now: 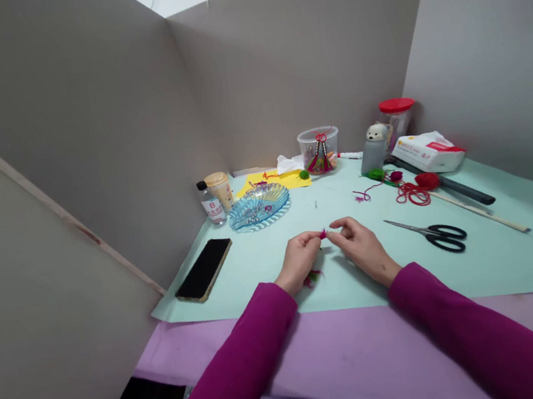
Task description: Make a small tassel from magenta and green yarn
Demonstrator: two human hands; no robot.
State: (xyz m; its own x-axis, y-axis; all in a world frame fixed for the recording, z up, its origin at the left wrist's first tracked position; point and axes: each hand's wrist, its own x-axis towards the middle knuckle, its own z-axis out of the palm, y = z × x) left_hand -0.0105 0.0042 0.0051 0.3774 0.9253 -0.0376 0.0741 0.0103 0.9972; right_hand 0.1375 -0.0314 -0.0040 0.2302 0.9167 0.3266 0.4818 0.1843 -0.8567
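On the desk (509, 262), I see the phone (204, 270) left of the left grip (300, 257), and the scissors (426, 231) right of the right grip (363, 250). The dish (277, 192) sits farther back, right of the bottle (213, 206).

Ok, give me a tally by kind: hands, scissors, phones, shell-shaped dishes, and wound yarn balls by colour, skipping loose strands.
Hands: 2, the left hand and the right hand
Scissors: 1
Phone: 1
Blue shell-shaped dish: 1
Green yarn balls: 2
Red yarn ball: 1
Magenta yarn ball: 1
Total: 9
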